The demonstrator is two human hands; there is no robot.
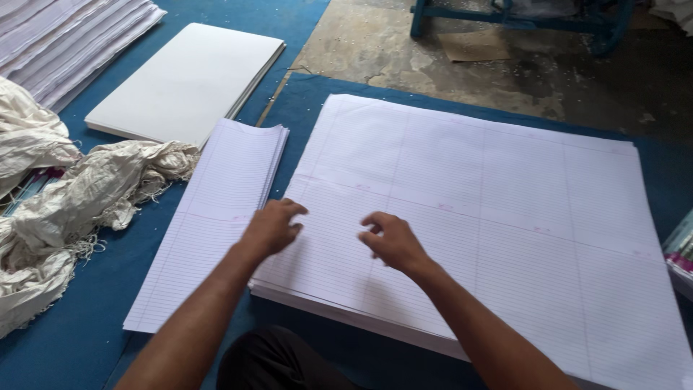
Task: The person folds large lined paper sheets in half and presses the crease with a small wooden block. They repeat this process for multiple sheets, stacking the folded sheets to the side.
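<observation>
Both forearms are showing bare from the elbow down, with no sleeves, watch, rings or gloves appearing on the left hand [273, 227] or the right hand [390, 240]. Below them, dark, near-black trousers are covering the person's knee [278, 357].

Matt ruled paper sheets [476, 217], frayed rough cloth [86, 195], blue woven mat [65, 347]

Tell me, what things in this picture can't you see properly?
- Big stack of ruled sheets: its right corner is cut off by the frame edge in the head view.
- Left hand and right hand: fingertips curl under, so any grip on a sheet cannot be told.
- Blue frame: cut off by the top edge.
- Colourful thing: mostly beyond the right edge.
</observation>
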